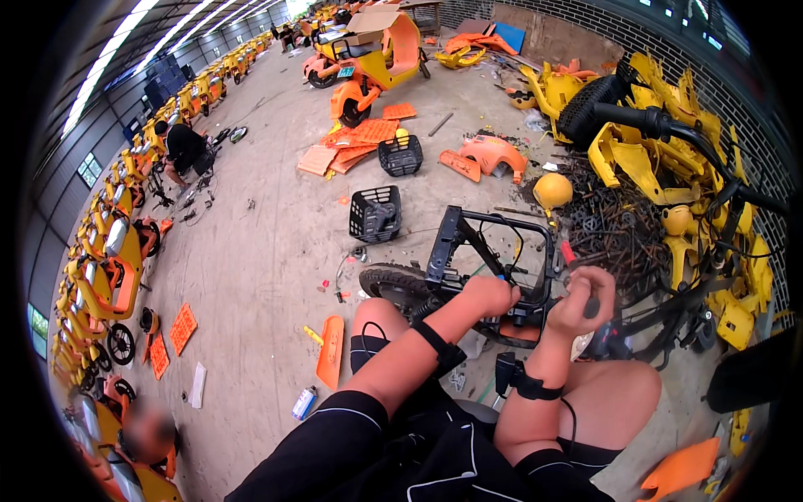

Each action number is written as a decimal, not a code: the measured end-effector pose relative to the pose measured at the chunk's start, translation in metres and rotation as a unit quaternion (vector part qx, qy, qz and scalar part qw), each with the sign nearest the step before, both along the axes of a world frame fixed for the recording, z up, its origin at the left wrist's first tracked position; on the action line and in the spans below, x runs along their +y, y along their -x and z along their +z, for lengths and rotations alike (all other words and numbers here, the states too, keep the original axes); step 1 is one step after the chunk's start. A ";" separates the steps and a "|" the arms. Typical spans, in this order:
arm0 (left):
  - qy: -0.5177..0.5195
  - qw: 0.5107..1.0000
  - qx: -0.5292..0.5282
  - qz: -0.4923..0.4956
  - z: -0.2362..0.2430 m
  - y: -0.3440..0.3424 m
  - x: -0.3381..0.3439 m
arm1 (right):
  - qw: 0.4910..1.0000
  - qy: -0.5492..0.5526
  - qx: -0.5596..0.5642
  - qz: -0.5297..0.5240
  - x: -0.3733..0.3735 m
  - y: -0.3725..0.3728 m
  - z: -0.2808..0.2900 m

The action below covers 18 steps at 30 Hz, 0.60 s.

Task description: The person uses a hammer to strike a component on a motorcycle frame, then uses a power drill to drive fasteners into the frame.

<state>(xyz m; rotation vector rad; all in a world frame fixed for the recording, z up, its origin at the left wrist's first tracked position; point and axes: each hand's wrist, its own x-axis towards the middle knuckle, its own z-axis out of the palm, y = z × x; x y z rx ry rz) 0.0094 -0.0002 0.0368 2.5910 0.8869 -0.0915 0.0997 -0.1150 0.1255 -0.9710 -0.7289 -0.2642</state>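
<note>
Concrete floor runs wide btwn the scooter row at L and the person's knees; R side is tight, w/ a heap of dark metal parts and yellow panels up to the brick wall. Orange panel lies lower ctr, black basket nr ctr. Labels: blue-and-white can, lower L of ctr, is printed; green plate on a scooter, top ctr, has small marks. Black frame w/ wheel sits just R of ctr, before the person. Hands: L hand is fisted at the frame, can't tell what's inside; R hand is raised, fingers curled in a loose ring, gripping a red-tipped tool, blurred.
</note>
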 end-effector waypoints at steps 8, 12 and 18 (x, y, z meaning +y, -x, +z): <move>0.210 0.973 0.076 -0.052 -0.012 -0.021 0.026 | 1.000 -0.003 0.002 -0.010 -0.002 -0.003 -0.002; 0.171 0.981 0.045 -0.080 -0.028 -0.014 0.032 | 0.999 -0.033 0.025 -0.017 0.004 0.007 0.001; 0.291 0.944 0.098 -0.121 0.024 -0.009 0.026 | 0.997 -0.061 0.017 -0.042 0.007 0.004 0.001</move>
